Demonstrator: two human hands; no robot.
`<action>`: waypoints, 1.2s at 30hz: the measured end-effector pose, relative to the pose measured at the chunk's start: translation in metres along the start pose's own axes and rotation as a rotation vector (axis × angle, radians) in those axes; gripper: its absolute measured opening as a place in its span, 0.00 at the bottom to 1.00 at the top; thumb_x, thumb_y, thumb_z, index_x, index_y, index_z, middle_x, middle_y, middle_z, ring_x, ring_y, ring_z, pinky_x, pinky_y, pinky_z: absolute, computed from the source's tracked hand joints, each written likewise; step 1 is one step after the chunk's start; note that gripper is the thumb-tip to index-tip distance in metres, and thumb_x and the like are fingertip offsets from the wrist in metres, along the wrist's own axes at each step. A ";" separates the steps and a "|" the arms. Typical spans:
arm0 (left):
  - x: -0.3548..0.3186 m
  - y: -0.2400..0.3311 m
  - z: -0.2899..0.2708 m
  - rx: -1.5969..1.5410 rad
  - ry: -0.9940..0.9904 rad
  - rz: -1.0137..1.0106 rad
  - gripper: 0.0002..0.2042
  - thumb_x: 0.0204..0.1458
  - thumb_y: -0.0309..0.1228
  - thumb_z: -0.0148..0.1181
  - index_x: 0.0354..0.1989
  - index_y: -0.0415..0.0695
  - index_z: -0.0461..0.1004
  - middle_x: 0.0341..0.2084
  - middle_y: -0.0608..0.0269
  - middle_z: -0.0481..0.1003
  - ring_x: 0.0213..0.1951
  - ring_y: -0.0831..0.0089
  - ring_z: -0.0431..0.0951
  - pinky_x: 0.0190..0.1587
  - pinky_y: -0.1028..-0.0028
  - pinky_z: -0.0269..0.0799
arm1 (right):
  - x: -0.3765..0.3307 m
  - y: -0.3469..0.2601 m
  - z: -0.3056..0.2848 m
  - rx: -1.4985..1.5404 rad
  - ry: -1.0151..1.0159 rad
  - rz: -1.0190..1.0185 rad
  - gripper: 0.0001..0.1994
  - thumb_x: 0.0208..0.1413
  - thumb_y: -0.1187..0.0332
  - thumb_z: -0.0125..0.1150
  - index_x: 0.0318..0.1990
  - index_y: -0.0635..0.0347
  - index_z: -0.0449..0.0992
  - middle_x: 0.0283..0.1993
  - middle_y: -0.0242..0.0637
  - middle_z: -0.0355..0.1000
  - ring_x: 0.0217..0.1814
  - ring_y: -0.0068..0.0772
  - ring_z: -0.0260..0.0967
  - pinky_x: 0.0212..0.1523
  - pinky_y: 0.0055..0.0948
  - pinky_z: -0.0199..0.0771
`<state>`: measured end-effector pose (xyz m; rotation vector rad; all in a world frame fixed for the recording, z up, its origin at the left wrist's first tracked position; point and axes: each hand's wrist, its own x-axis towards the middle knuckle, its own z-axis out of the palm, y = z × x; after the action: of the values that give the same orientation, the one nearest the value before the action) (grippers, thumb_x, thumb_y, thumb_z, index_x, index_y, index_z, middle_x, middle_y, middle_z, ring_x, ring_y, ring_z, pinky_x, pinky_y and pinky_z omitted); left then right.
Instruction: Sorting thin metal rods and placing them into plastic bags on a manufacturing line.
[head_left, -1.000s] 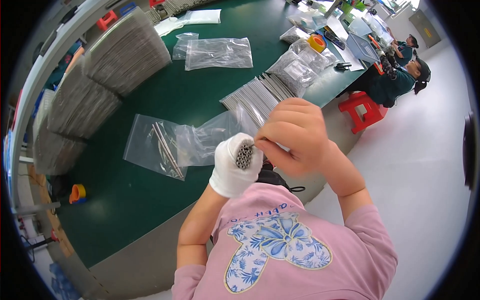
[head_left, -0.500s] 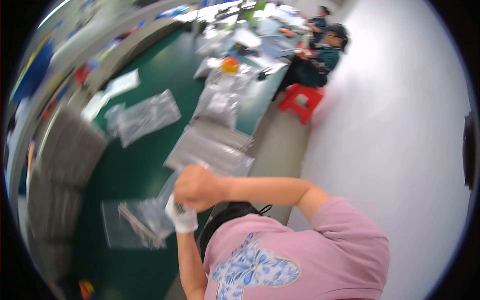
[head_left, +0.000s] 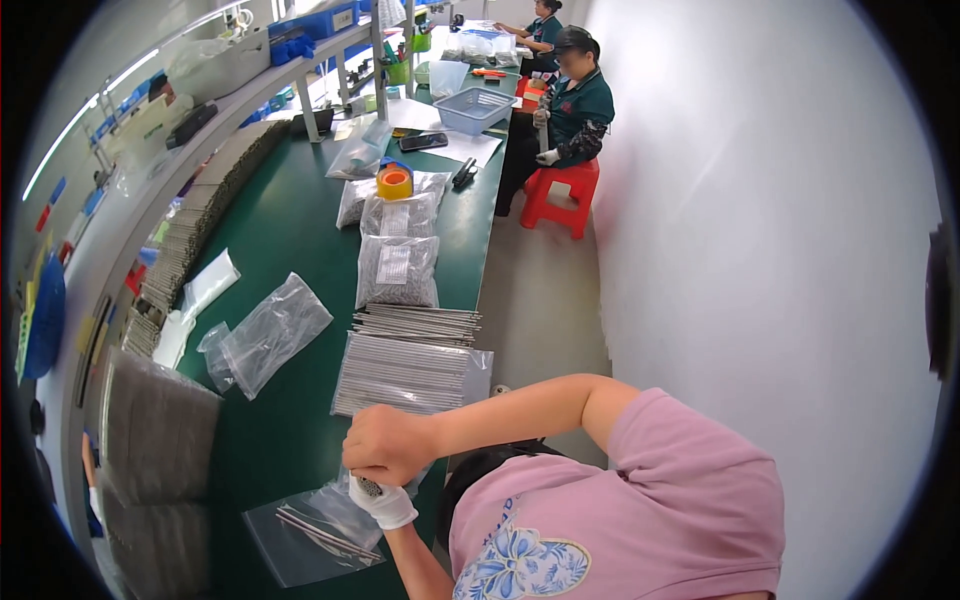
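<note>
My left hand [head_left: 388, 506], in a white glove, is closed around what looks like a bundle of thin metal rods [head_left: 370, 487], seen end-on. Bare and closed, my right hand [head_left: 388, 445] sits right against the top of the left; what its fingers hold is hidden. Beside and below the hands, a clear plastic bag [head_left: 275, 560] lies flat with a few thin metal rods [head_left: 330, 533] on or in it. Just beyond my right hand is a clear bag filled with a row of metal rods [head_left: 400, 375], and loose rods [head_left: 418, 325] lie behind it.
Bags of small grey parts [head_left: 385, 285] and an orange tape roll [head_left: 395, 180] are farther along the green table [head_left: 300, 200]. Wrapped stacks [head_left: 155, 430] line the left side. An empty-looking clear bag [head_left: 275, 335] lies mid-table. A co-worker [head_left: 580, 120] sits on a red stool [head_left: 562, 195].
The view has shifted and become sharper, so the table's contents sit differently in it. My two hands stay closed together, the right one above the left.
</note>
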<state>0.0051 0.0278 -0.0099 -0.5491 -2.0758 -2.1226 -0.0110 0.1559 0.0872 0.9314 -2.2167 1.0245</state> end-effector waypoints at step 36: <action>0.002 -0.009 -0.001 -0.100 0.133 -0.102 0.05 0.45 0.26 0.53 0.29 0.38 0.69 0.23 0.64 0.70 0.26 0.76 0.70 0.28 0.77 0.65 | -0.005 -0.013 0.012 0.180 0.071 0.343 0.08 0.39 0.70 0.59 0.31 0.54 0.74 0.27 0.33 0.71 0.28 0.33 0.70 0.28 0.28 0.69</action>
<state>0.0003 0.0277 -0.0175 -0.3094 -1.9743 -2.2615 0.0005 0.1424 0.0826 0.5835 -2.3013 1.4079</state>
